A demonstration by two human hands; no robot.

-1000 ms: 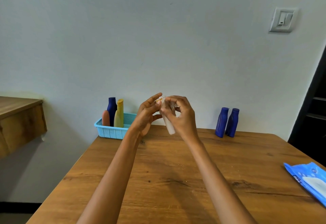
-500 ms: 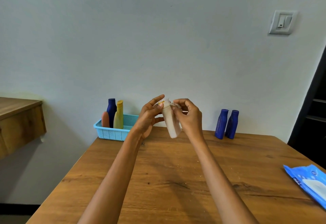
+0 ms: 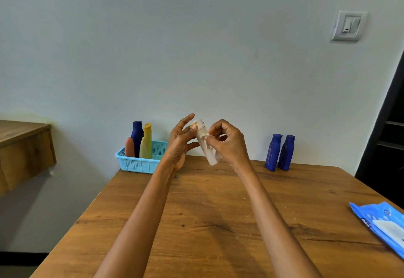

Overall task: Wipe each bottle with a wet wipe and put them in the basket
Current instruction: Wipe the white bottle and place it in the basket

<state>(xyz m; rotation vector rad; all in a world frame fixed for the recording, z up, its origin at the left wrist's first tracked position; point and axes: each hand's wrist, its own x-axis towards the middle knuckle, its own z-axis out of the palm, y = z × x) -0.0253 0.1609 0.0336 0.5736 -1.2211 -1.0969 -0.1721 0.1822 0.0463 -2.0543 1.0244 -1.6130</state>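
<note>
Two bare arms reach out over a wood table [image 3: 218, 223], and the hands meet in the air above its far half, at about 12 o'clock from the person. Between them is one small white bottle [image 3: 207, 148], tilted, with its top up and to the left and its bottom down and to the right. The left hand [image 3: 181, 144] holds the top end: a fingertip is on the cap and the thumb is under the bottle, while the other fingers stick up straight and spread. The right hand [image 3: 229, 142] has its fingers curled and pinches one white wipe [image 3: 206, 135] against the side of the bottle. One light blue basket [image 3: 140, 164] sits at the far left corner of the table, at about 10 o'clock, close to the wall. Three bottles stand in it, touching each other: one dark blue bottle [image 3: 137, 135], one yellow bottle [image 3: 146, 144] and one short pink bottle [image 3: 129, 147]. Two blue bottles [image 3: 279, 153] stand side by side on the table at about 1 o'clock, near the wall and well apart from the basket. One blue pack [image 3: 384, 227] of wipes lies flat at the right edge of the table, at about 3 o'clock. One light switch [image 3: 349, 26] is on the wall up high at 2 o'clock, and one wood shelf [image 3: 24, 146] sticks out from the wall at 9 o'clock
</note>
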